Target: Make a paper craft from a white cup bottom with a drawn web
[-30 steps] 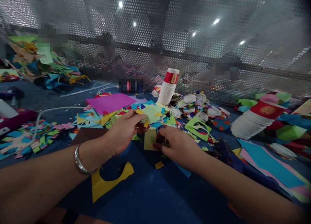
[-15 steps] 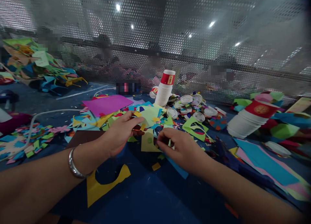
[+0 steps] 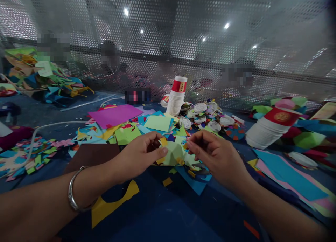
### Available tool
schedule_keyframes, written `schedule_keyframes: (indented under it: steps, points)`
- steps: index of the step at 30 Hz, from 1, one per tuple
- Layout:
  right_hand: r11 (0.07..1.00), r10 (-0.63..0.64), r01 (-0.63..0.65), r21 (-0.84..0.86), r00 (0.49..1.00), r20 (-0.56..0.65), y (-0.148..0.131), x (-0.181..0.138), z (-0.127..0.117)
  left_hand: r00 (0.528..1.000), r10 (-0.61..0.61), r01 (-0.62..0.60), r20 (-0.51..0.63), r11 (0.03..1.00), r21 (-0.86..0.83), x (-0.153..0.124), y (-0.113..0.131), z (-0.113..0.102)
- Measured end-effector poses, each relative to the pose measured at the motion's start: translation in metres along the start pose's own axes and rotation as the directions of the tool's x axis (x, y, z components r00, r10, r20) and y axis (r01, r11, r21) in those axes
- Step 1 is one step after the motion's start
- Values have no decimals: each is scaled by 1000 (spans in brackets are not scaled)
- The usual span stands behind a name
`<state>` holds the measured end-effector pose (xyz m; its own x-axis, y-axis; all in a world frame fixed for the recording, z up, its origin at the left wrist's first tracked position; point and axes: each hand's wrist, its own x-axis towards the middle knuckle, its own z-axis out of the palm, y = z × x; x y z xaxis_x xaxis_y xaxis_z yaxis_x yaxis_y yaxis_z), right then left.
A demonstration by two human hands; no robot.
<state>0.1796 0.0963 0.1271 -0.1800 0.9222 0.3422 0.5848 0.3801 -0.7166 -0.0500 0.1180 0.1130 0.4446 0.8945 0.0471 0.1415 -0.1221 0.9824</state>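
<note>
My left hand [image 3: 143, 154] grips the left edge of a pale green rounded paper piece [image 3: 174, 153] between thumb and fingers. Small yellow paper tabs sit around this piece's edge. On its right side, my right hand [image 3: 216, 158] is closed in a pinch at a yellow paper tab [image 3: 186, 145]; the fingers partly hide the contact. Below lies a loose yellow paper square [image 3: 167, 181] on the dark blue table. A yellow paper offcut with a curved cutout [image 3: 115, 208] lies under my left forearm, and blue paper [image 3: 193, 182] lies below the right hand.
Behind my hands are a light green sheet [image 3: 158, 123], a magenta sheet [image 3: 115, 116] and a stack of paper cups [image 3: 176, 96]. Another cup stack [image 3: 273, 128] leans at the right. Paper scraps [image 3: 28, 147] cover the left, and a perforated metal screen [image 3: 157, 32] stands behind.
My left hand has brought the pale green piece right and down, over the pale yellow paper. My right hand has shifted right and slightly up, its fingers now at the piece's edge.
</note>
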Motion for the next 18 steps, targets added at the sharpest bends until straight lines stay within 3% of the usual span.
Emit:
schedule_keyframes:
  steps: [3, 6, 10, 18]
  points:
    - [1000, -13, 13, -5, 1000, 15, 0, -3, 1, 999, -11, 11, 45, 1000, 0, 1, -2, -1]
    - [998, 6, -2, -70, 998, 56, 2, -5, -1, 1000, 2, -1, 19, 1000, -16, 3, -5, -4]
    - [989, 57, -26, -145, 976, 211, 1, -5, -1, 1000, 9, -8, 5, 993, -120, 5, -6, -6]
    - [995, 103, -101, -23, 938, 331, -6, -7, 1, 998, -57, 58, 14, 933, -354, -2, 6, -1]
